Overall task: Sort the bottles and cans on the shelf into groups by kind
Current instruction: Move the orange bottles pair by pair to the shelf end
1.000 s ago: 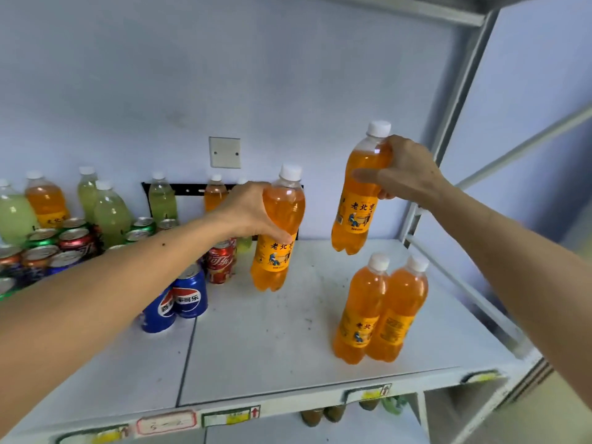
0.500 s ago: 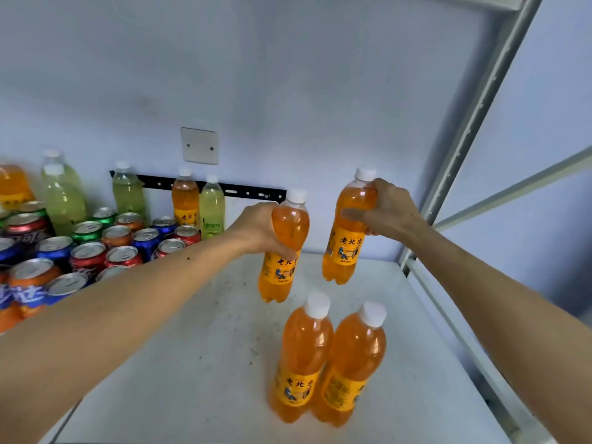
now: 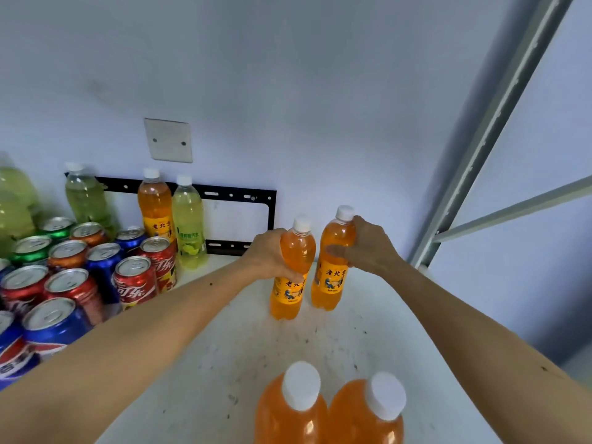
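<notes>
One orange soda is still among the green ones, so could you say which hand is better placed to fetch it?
Left hand, probably: that orange soda bottle stands on its side, while the right hand would cross over.

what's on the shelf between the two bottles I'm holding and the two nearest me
Head view: nothing; bare shelf separates the held bottles from the near pair.

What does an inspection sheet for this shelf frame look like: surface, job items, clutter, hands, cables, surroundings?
Surface: white shelf, speckled with dark marks.
Job's things: two orange bottles held at the back, left one, right one; two more orange bottles at the near edge; mixed cans and green bottles on the left, one orange bottle among them.
Clutter: nothing seen.
Hands: left hand and right hand each grip a bottle.
Cables: nothing seen.
Surroundings: pale wall, blank wall plate, black bracket, grey shelf post.
</notes>
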A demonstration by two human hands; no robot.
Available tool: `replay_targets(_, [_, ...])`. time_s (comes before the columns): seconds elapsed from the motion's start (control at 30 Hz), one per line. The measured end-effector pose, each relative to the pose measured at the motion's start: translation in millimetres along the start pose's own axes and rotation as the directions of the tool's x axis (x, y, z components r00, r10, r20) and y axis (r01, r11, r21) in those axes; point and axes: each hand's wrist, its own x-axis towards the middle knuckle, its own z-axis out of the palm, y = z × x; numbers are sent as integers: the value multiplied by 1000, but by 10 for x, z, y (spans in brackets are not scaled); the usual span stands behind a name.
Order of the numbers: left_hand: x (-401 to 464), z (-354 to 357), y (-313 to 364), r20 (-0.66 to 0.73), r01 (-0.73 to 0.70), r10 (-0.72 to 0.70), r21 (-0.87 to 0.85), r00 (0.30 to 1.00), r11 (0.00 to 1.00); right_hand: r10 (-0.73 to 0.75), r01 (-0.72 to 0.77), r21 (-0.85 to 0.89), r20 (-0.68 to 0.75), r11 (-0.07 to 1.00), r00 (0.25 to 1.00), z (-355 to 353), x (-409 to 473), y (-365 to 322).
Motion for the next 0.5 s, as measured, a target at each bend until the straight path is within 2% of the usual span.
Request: replay_targets(0.5, [344,59,-54,49,33,-32,-31,998,999,-21,16,58,88,998,996,145,129,172])
